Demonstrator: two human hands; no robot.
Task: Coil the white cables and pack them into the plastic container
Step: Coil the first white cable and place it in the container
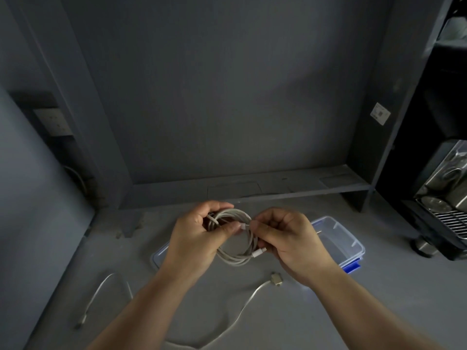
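a loose white cable (101,296) lies uncoiled on the table at left; the left hand (199,238) and right hand (288,238) pinch a nearly finished coil (237,256) above the open, seemingly empty plastic container (338,238), packing not yet begun.

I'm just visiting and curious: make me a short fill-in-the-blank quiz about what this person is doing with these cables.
1. Both hands, left hand and right hand, hold a white cable wound into a ____.
2. The clear plastic container has ____ clips.
3. The container's lid is ____.
4. Two more white cables, a short cable and a long cable, lie loose on the ____.

Missing words: coil; blue; off; table
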